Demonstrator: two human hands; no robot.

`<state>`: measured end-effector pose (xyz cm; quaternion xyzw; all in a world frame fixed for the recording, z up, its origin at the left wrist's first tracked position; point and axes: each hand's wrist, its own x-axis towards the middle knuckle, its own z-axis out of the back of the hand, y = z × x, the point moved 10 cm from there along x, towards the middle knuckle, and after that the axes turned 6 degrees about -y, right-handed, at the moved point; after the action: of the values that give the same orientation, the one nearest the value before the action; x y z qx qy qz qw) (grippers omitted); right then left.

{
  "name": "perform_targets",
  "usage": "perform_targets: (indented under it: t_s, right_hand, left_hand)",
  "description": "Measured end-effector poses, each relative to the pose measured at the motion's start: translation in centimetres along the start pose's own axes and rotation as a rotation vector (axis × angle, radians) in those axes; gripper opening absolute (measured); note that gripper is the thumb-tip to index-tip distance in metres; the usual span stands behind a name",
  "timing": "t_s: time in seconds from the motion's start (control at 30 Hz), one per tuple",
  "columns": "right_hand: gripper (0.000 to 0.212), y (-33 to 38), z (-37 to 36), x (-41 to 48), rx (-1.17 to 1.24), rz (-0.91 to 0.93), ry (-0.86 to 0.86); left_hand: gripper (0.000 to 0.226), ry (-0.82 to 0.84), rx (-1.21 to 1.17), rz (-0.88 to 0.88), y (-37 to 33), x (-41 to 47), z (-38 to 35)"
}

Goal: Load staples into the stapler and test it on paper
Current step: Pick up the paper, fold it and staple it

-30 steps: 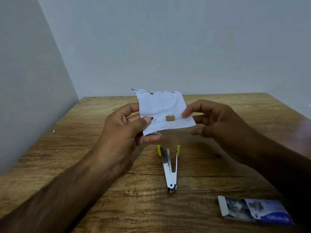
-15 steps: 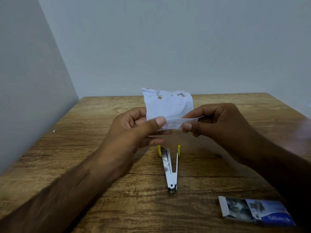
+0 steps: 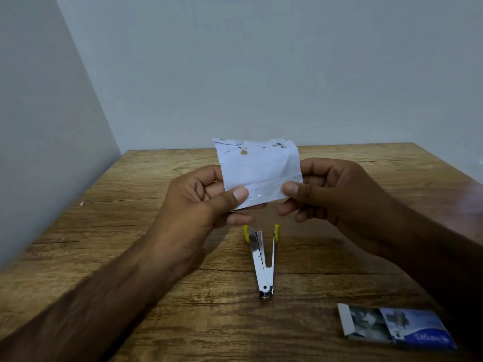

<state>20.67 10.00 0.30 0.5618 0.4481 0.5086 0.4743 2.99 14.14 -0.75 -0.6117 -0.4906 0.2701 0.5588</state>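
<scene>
A small white paper (image 3: pixel 257 167) with torn holes near its top edge is held upright above the table, its bottom edge folded up into a strip. My left hand (image 3: pixel 201 202) pinches the strip's left end with the thumb in front. My right hand (image 3: pixel 332 194) pinches the right end the same way. Below the paper a metal stapler (image 3: pixel 262 257) with yellow tips lies on the table, its two arms spread in a V, hinge towards me. A blue and white staple box (image 3: pixel 394 326) lies at the near right with its flap open.
The wooden table (image 3: pixel 156 178) fills the view and stands in a corner between a left wall and a back wall. A tiny pale speck (image 3: pixel 82 204) lies near the left wall.
The paper was turned from tilted flat to upright, and its bottom edge was folded up into a strip. Both hands now pinch that fold. The stapler and box have not moved.
</scene>
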Motion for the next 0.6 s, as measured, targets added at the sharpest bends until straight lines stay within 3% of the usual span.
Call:
perform_targets:
  t_s: [0.23,0.4,0.6]
  right_hand:
    - [0.035,0.9,0.6,-0.1,-0.057,0.054,-0.087]
    - [0.016,1.0,-0.1,-0.4,-0.07,0.081,-0.073]
    - [0.032,0.1,-0.9,-0.4,-0.016,0.003,0.033]
  left_hand:
    - [0.036,0.069,-0.01,0.0,0.1,-0.2,-1.0]
    - [0.033,0.04,0.042,0.002,0.6,-0.2,-0.9]
    - [0.032,0.003,0.058,-0.022,0.3,-0.2,-0.1]
